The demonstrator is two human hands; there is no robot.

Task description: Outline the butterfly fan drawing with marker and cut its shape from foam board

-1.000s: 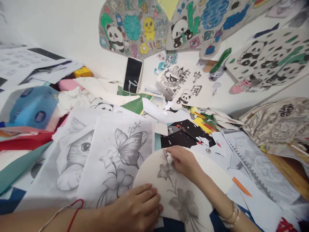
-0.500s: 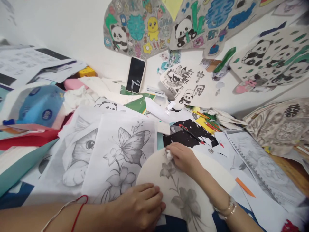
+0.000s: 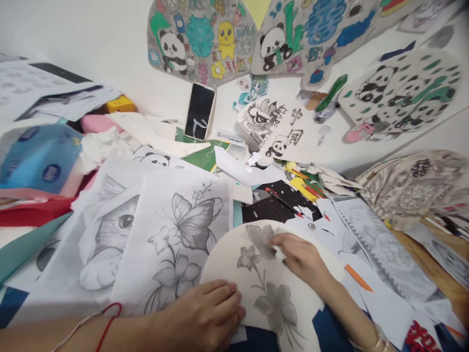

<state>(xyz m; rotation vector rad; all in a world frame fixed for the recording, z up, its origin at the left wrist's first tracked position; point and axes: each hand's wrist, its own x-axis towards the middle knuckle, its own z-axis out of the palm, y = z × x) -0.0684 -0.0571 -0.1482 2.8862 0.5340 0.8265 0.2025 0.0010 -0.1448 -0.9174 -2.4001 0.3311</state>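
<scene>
With the right hand [image 3: 302,259] pinching a small white wad on the round cream paper fan [image 3: 234,274] (the flat, open-fingered left hand [image 3: 205,318] pins its near edge), too hard a rub could smear the grey flower drawing [image 3: 256,254].

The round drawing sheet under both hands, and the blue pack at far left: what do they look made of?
The round sheet looks like matte off-white paper or thin card: flat, no shine, grey smudged flowers on it. The blue pack looks like glossy soft plastic film, creased with highlights; white tissue bunches beside it.
</scene>
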